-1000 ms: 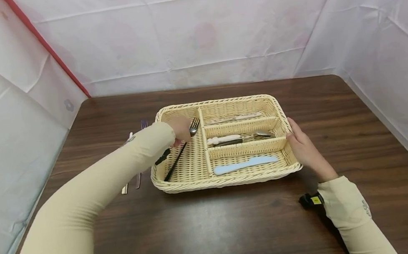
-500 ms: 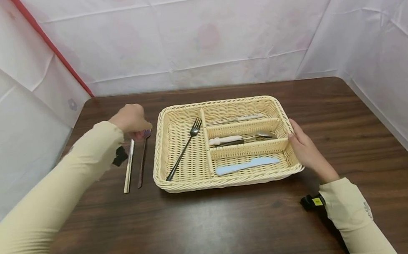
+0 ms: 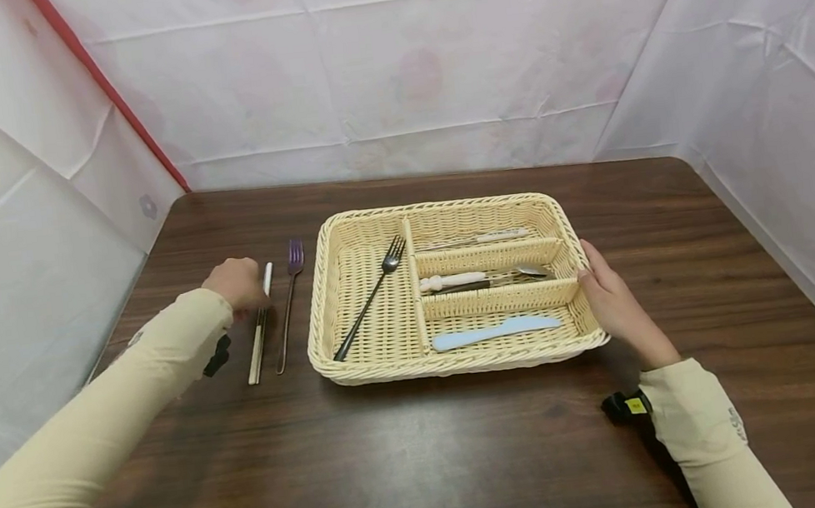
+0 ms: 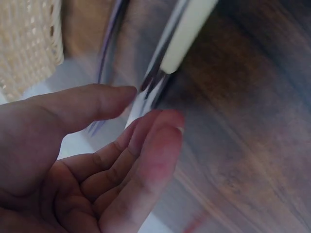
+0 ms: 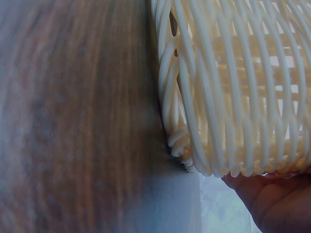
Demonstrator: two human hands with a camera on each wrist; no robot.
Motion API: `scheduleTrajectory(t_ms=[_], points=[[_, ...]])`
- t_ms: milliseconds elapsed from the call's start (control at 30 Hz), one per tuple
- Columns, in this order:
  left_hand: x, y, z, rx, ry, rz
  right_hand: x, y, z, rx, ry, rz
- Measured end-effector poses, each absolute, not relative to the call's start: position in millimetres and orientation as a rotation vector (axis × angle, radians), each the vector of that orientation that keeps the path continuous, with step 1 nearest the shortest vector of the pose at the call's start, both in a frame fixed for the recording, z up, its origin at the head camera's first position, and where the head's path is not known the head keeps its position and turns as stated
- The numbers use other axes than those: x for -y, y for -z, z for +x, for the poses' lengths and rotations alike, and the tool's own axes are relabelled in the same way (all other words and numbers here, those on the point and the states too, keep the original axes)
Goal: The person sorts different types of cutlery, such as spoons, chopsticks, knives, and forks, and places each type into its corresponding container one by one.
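Note:
My left hand (image 3: 236, 283) is over the cream-handled knife (image 3: 256, 355) lying on the table. In the left wrist view, thumb and fingertips stand apart beside the knife's metal part, partly hiding it. A purple-tined fork (image 3: 294, 258) with a brown handle lies just right of it. My right hand (image 3: 613, 302) grips the right rim of the cream wicker basket (image 3: 465, 362); its thumb is over the edge. In the basket's long left compartment a dark fork (image 3: 370, 297) lies slantwise.
In the basket's right compartments lie a slim utensil (image 3: 499, 236) at the back, white- and black-handled cutlery with a spoon (image 3: 533, 271) in the middle, and a light-blue knife (image 3: 495, 331) in front. Pale cloth (image 3: 386, 64) hangs behind the brown table (image 3: 416, 462).
My left hand has gone from over the basket's left compartment, leftward past the purple fork, to the cream-handled knife. The dark fork stays in the basket. My right hand keeps its grip.

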State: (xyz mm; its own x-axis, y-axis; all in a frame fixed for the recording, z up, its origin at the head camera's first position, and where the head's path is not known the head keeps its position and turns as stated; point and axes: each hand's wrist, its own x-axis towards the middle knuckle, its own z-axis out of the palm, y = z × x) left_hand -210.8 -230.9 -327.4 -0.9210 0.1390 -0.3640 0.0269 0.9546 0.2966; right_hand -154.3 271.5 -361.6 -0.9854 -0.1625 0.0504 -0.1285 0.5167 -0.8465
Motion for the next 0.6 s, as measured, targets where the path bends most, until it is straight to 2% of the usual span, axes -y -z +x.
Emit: scheduleTrajectory(t_ms=[600], points=[[218.7,343.9,-217.3,-2.828,-0.287,0.106,-272.0,363.1,-155.2,-2.696,1.495,-0.238]])
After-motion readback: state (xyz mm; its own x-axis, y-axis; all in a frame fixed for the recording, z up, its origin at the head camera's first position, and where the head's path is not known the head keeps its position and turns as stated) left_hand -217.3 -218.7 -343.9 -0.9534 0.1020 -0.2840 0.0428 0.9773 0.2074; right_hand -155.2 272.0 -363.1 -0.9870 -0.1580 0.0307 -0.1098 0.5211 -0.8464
